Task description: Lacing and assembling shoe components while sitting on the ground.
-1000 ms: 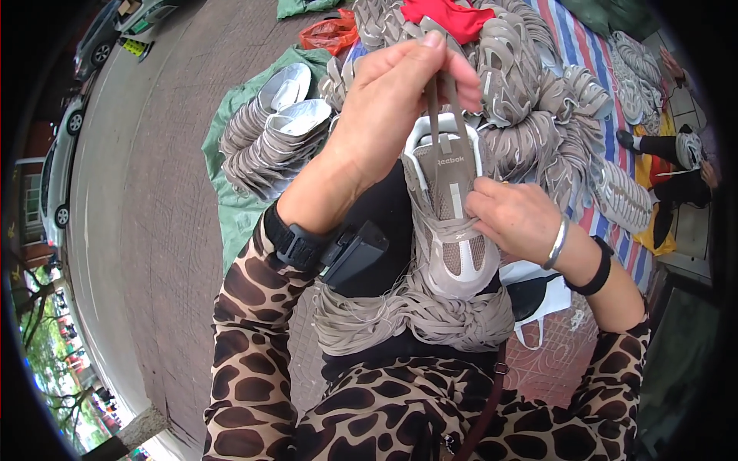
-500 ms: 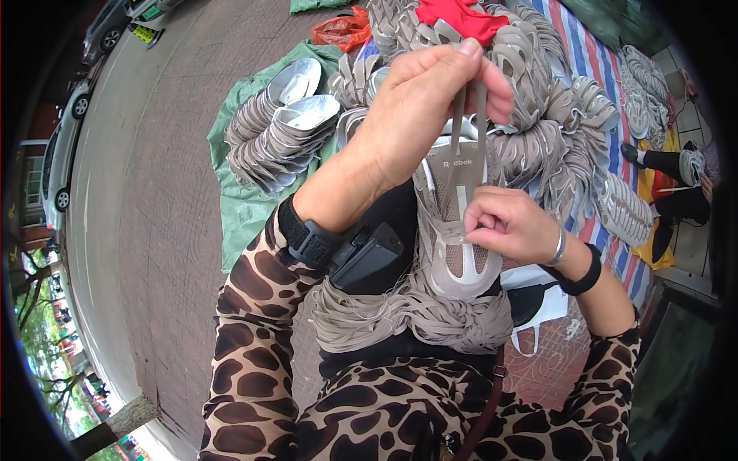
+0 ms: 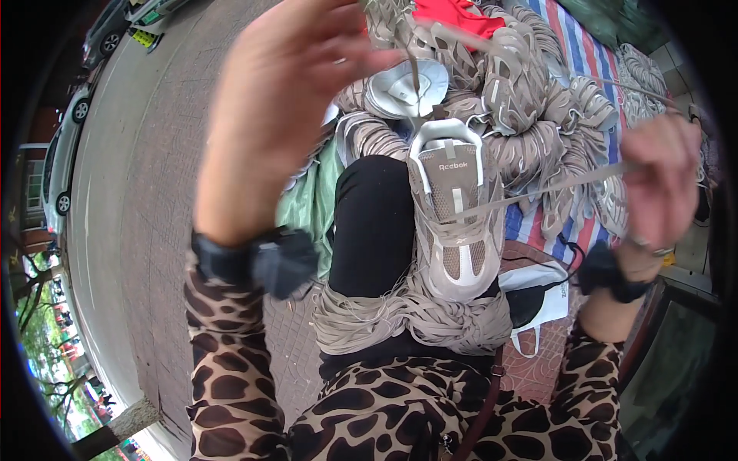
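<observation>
Nearest the body, below both hands, a thick bundle of laces [image 3: 461, 319] lay across the lap, probably kept there for easy reach. Just past it, between the hands, a grey shoe [image 3: 459, 200] rested with its toe facing the body, the lap apparently propping it so that both hands were free. The right hand [image 3: 661, 177], well out to one side, was curled nearly closed on a lace [image 3: 565, 183] that ran straight from the shoe, as if to hold it taut. The left hand [image 3: 284, 100], raised opposite, was blurred, its fingers partly bent; I could not tell whether it gripped anything. Beyond the hands, a heap of shoes [image 3: 519, 150] lay on a striped sheet [image 3: 573, 46], perhaps for cleanliness, near a red cloth [image 3: 465, 19]
</observation>
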The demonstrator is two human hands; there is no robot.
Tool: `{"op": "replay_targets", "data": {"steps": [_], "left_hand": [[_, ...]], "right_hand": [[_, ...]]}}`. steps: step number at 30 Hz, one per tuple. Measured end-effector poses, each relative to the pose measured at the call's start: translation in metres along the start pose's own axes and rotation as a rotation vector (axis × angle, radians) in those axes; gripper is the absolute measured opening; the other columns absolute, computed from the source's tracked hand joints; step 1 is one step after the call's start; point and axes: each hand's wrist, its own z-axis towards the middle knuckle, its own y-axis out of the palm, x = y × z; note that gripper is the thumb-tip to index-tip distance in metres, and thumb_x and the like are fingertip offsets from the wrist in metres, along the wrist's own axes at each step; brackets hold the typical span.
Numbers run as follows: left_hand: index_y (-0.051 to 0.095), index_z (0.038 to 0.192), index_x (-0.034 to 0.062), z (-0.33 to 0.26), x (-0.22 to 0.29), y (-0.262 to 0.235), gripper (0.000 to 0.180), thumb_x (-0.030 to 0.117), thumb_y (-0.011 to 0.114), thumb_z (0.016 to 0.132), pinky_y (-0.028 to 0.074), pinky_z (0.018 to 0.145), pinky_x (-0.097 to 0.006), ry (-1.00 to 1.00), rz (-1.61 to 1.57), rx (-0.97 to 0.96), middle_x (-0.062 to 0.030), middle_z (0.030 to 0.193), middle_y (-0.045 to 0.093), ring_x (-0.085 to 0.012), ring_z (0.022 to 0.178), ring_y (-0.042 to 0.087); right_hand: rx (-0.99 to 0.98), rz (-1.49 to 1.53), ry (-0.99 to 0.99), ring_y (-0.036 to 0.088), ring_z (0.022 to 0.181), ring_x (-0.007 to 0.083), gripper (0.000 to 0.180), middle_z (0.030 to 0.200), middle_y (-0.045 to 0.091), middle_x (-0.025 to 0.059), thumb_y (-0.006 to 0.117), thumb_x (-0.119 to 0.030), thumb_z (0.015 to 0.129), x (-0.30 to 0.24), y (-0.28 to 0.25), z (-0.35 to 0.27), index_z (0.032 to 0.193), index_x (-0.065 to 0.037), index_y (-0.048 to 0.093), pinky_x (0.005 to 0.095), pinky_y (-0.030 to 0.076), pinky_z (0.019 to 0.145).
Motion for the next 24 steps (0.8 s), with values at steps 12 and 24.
{"op": "replay_targets", "data": {"steps": [12,24], "left_hand": [[0.051,0.12,-0.0013,-0.252,0.067,-0.356,0.046,0.037,0.031,0.104,0.018,0.041,-0.022,0.134,-0.266,1.323,0.0042,0.06,0.028,-0.0071,0.047,0.02],[0.061,0.105,0.0061,-0.125,-0.062,-0.137,0.024,0.027,0.059,0.093,0.041,0.055,-0.02,-0.382,0.376,0.685,-0.0032,0.095,0.067,-0.0061,0.061,0.05]], "right_hand": [[0.858,-0.081,-0.309,0.034,0.055,0.0122,0.022,0.064,0.031,0.0009,0.045,-0.006,0.098,-0.453,-0.244,-0.273,0.076,-0.007,0.04,0.0242,0.034,0.049],[0.85,-1.059,0.351,0.034,0.049,0.0016,0.026,0.06,0.039,-0.0075,0.053,-0.021,0.096,-0.024,-0.111,-0.126,0.112,0.0,0.06,0.0156,0.029,0.044]]}}
